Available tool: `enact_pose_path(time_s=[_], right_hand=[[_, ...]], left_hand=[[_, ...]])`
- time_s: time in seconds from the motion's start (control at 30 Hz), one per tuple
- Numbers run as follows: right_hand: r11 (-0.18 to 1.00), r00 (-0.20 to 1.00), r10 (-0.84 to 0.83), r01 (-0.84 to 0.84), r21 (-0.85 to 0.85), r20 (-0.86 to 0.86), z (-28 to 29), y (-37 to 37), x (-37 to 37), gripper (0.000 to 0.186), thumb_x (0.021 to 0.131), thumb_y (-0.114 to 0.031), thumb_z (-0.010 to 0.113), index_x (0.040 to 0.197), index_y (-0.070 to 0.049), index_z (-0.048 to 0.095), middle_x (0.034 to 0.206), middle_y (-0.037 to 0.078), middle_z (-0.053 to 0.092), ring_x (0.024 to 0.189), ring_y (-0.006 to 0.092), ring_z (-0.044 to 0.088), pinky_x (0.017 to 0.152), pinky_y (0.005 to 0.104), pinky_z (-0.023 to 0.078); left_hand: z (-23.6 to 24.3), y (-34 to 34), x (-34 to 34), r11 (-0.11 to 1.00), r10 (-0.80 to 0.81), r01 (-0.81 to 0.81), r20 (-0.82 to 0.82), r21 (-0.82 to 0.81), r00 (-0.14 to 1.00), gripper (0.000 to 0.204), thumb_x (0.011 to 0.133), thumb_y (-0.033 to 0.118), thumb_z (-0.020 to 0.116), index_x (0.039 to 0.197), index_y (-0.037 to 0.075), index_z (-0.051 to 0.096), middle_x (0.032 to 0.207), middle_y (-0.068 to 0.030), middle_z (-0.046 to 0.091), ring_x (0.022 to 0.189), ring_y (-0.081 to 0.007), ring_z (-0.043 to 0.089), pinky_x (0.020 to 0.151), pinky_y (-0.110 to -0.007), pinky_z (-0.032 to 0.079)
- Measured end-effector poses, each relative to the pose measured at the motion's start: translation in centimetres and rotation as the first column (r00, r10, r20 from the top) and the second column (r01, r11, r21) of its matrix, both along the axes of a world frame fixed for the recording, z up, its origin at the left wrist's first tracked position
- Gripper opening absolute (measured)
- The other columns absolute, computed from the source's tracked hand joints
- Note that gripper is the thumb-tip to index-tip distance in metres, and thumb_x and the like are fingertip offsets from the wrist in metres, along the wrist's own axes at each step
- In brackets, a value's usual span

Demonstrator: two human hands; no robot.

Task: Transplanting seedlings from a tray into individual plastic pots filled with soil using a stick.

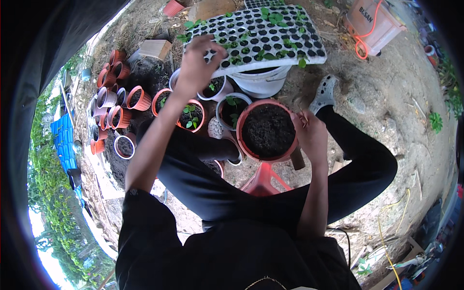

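Observation:
My left hand (200, 60) reaches over the left edge of a white seedling tray (237, 69), its thumb and bent fingers apart and nothing visible between them. Small green seedlings (274, 18) grow from some of the tray's round cells. At the right rim of a large reddish pot (243, 145) is my right hand (311, 133), fingertips pressed together; whatever they may hold is too small to make out. Dark soil (268, 129) fills that pot, which rests on a red stool (263, 180) between my legs.
Beneath the tray stands a white bucket (258, 83). Potted seedlings (191, 116) cluster left of the large pot, with several soil-filled pots (138, 99) farther left. A clear plastic box (372, 26) with an orange cord sits at the far right. A yellow cord (382, 232) crosses the ground.

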State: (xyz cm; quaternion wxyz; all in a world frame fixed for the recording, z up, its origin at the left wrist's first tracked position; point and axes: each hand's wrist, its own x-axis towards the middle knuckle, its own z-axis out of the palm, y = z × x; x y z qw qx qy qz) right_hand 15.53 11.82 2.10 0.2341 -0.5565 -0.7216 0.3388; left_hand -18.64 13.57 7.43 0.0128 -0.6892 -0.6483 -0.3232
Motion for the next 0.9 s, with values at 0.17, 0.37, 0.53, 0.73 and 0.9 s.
enact_pose_path(time_s=[0.17, 0.37, 0.53, 0.73, 0.9], right_hand=[[0.997, 1.0, -0.017, 0.018, -0.078, 0.006, 0.0, 0.1, -0.1, 0.026, 0.096, -0.032, 0.068, 0.092, -0.006, 0.069, 0.072, 0.017, 0.068, 0.068, 0.0371, 0.069, 0.061, 0.0437, 0.051], [0.999, 1.0, -0.002, 0.001, -0.046, -0.003, -0.1, -0.1, -0.2, 0.025, 0.095, -0.032, 0.068, 0.093, -0.007, 0.07, 0.073, 0.016, 0.068, 0.071, 0.0364, 0.069, 0.064, 0.0445, 0.052], [0.997, 1.0, -0.008, 0.008, -0.079, 0.004, 0.4, -0.1, 0.0, 0.025, 0.096, -0.032, 0.067, 0.092, -0.007, 0.069, 0.074, 0.017, 0.068, 0.073, 0.0374, 0.069, 0.066, 0.0455, 0.052], [0.997, 0.999, -0.013, 0.016, -0.076, 0.032, 0.4, -0.2, -0.1, 0.025, 0.096, -0.032, 0.066, 0.092, -0.007, 0.067, 0.075, 0.017, 0.068, 0.076, 0.0392, 0.069, 0.067, 0.0479, 0.051], [0.997, 1.0, -0.018, 0.019, -0.074, 0.022, 0.1, -0.2, 0.0, 0.025, 0.096, -0.031, 0.067, 0.091, -0.007, 0.066, 0.075, 0.017, 0.068, 0.076, 0.0394, 0.068, 0.067, 0.0479, 0.05]], left_hand=[[-1.5, -7.4, 8.9, 0.962, -0.02, 0.1, 0.298, -0.255, 0.954, 0.016, 0.087, 0.015, 0.078, 0.1, 0.005, 0.073, 0.133, -0.0172, 0.062, 0.124, -0.0353, 0.061, 0.104, -0.042, 0.048], [-4.7, -10.0, 12.0, 0.918, -0.027, 0.183, 0.408, -0.351, 0.913, 0.017, 0.089, 0.016, 0.075, 0.098, 0.003, 0.071, 0.14, -0.0188, 0.053, 0.118, -0.0391, 0.062, 0.101, -0.046, 0.049], [-4.7, -10.2, 12.5, 0.917, -0.058, 0.172, 0.307, -0.36, 0.95, 0.017, 0.087, 0.015, 0.076, 0.098, 0.003, 0.072, 0.141, -0.0171, 0.052, 0.125, -0.0368, 0.057, 0.104, -0.045, 0.048], [-5.2, -10.4, 13.3, 0.94, -0.097, 0.146, 0.171, -0.309, 0.981, 0.016, 0.083, 0.014, 0.079, 0.095, 0.004, 0.072, 0.144, -0.0167, 0.048, 0.134, -0.0377, 0.049, 0.108, -0.047, 0.044], [-5.3, -10.4, 13.9, 0.946, -0.14, 0.157, 0.078, -0.282, 0.987, 0.014, 0.08, 0.014, 0.08, 0.092, 0.007, 0.074, 0.148, -0.0175, 0.045, 0.137, -0.0392, 0.044, 0.11, -0.05, 0.042]])
